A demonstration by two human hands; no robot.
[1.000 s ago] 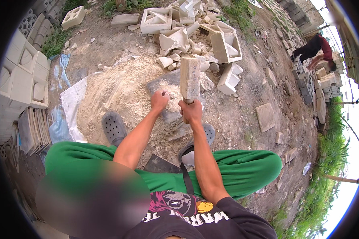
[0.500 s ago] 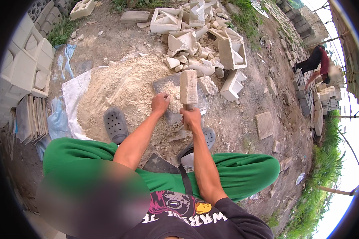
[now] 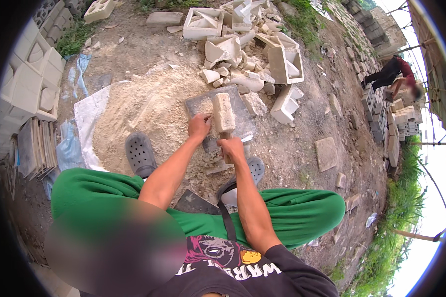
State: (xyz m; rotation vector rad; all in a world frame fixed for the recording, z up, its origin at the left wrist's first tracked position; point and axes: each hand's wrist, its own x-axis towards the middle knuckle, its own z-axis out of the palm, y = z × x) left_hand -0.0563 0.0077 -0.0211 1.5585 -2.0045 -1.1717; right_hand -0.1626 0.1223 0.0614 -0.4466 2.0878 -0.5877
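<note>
My right hand [image 3: 231,147] is wrapped round the handle of a mallet with a pale, dusty block-shaped head [image 3: 224,113]. The mallet's head is over a flat dark grey slab [image 3: 244,116], hiding part of it. At the slab's left edge, beside the mallet head, is my left hand [image 3: 199,126], its fingers curled. Whatever those fingers may hold is too small or hidden. Pale crumbs lie on the slab near them. Left of the slab spreads a heap of crushed pale grit [image 3: 139,109] on a white sheet [image 3: 90,106].
Broken pale blocks [image 3: 223,52] are piled beyond the slab. Stacked moulded blocks [image 3: 32,79] and thin boards [image 3: 37,148] stand at the left. My clog-shod feet [image 3: 140,151] flank the work spot. At far right a person [image 3: 394,74] bends over blocks.
The mallet head has shifted left toward my left hand and tilted a little. My left hand stays by the slab's edge. The person at far right has changed posture.
</note>
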